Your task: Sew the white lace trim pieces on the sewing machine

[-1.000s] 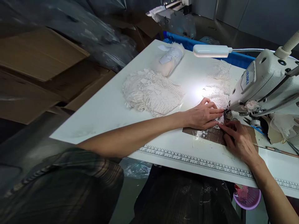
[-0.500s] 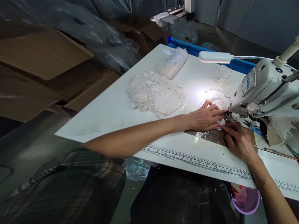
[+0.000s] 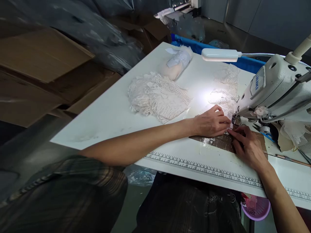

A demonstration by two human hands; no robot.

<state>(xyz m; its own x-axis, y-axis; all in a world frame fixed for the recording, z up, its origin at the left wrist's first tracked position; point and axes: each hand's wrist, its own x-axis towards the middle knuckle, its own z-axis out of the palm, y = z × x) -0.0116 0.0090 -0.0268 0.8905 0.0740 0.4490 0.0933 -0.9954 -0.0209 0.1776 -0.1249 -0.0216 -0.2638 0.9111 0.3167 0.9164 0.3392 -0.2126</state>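
My left hand (image 3: 212, 122) is closed at the sewing machine's presser foot (image 3: 236, 121), its fingers bent and pressed together on a piece of white lace (image 3: 224, 101). Most of the lace lies behind that hand, running back across the table. From the right, my right hand (image 3: 247, 142) pinches the near edge of the same lace close to the foot, thumb and forefinger together. The sewing machine (image 3: 274, 87) stands directly over the fingertips. The needle itself is too small to make out.
A heap of white lace pieces (image 3: 157, 97) and a wrapped peach-coloured bundle (image 3: 177, 63) lie on the white table (image 3: 102, 119). A lamp (image 3: 221, 55) hangs above. Blue-handled scissors (image 3: 268, 136) sit beside the machine. A printed ruler (image 3: 194, 165) follows the front edge, above a purple basket (image 3: 259, 208).
My left hand's fingers have drawn closer together and bent more, a little further from the foot. My right hand keeps its pinch. The whole view has shifted slightly.
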